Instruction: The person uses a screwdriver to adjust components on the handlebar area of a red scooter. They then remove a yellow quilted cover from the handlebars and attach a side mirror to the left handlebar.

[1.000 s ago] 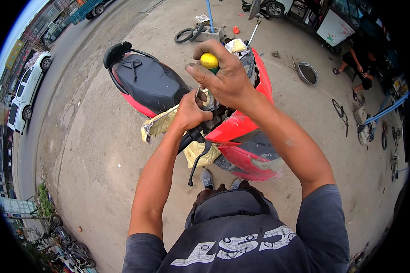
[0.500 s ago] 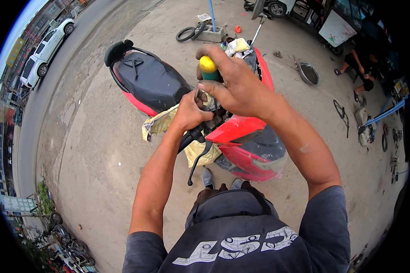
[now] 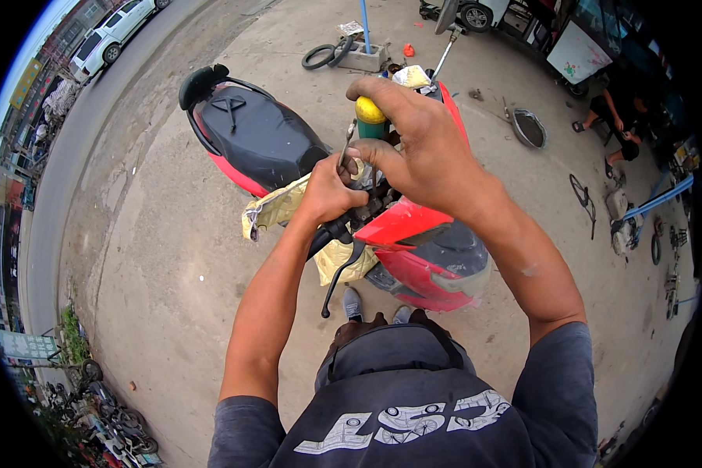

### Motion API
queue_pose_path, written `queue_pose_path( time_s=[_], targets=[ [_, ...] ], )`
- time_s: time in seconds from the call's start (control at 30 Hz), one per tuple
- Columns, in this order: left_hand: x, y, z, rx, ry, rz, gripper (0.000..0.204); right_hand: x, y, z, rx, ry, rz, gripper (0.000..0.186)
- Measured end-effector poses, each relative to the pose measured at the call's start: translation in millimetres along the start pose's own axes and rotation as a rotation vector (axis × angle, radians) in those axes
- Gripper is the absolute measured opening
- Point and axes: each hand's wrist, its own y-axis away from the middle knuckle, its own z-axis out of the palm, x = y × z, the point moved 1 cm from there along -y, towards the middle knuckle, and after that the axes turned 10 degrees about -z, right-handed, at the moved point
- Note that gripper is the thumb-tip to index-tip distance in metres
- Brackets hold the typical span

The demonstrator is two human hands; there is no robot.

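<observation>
My right hand (image 3: 421, 156) is wrapped round the yellow-and-green handle (image 3: 373, 126) of a screwdriver-like tool above the scooter's handlebar. Just left of it, my left hand (image 3: 327, 191) is closed on a slim silver metal tool (image 3: 349, 134), down at the dark handlebar fittings (image 3: 378, 199); their exact contact is hidden by my fingers. A black brake lever (image 3: 343, 269) hangs below. The scooter has a black seat (image 3: 261, 136), red front panels (image 3: 394, 226) and a quilted pale-yellow cover (image 3: 273, 210) draped under my left hand.
Tyres (image 3: 317, 58) lie by a blue pole (image 3: 366, 19) on a concrete block. A metal basin (image 3: 528, 127) and bicycle parts sit at right, near another person (image 3: 624, 125) and a parked vehicle (image 3: 573, 47). Left are a road with a white car (image 3: 101, 43) and parked motorcycles (image 3: 125, 413).
My right hand and the handle have shifted right, showing more of the green part and the metal tool's top. The white car has travelled up the road; a blue truck has left view.
</observation>
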Motion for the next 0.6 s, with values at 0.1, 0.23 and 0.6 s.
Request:
queue_pose_path(
  time_s=[0.1, 0.23, 0.6],
  targets=[
    [-9.7, -3.2, 0.0, 0.023, 0.001, 0.008, 0.044, 2.2, -4.2, -2.7, -0.046, -0.089, -0.007, 0.053],
    [-4.0, -1.3, -2.2, 0.034, -0.066, -0.009, 0.044, 6.1, -8.1, -9.7, -0.097, -0.181, -0.068, 0.052],
    [-4.8, -2.4, -0.4, 0.053, -0.07, -0.001, 0.043, 0.7, 5.5, -18.4, -0.029, 0.038, 0.063, 0.053]
  ],
)
